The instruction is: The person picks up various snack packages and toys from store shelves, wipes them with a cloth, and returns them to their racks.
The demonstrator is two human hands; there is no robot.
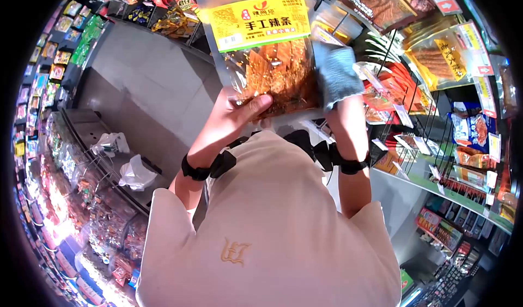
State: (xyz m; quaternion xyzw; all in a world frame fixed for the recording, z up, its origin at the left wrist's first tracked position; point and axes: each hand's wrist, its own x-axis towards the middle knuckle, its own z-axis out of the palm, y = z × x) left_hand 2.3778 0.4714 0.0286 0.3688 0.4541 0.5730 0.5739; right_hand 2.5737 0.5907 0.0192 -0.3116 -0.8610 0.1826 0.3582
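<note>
In front of my chest, a clear snack bag with a yellow label and reddish-brown spicy strips inside is held upright, its label facing me. My left hand grips its lower left corner, thumb across the front and the other fingers behind. A blue-grey cloth lies against the bag's right side. My right hand holds this cloth, which covers most of its fingers. Black bands circle both wrists.
Hanging snack packets fill the rack on the right, with price tags along its hooks. Shelves of small packets and bins of wrapped snacks curve along the left. White plastic bags hang beside the bins. Grey floor lies between.
</note>
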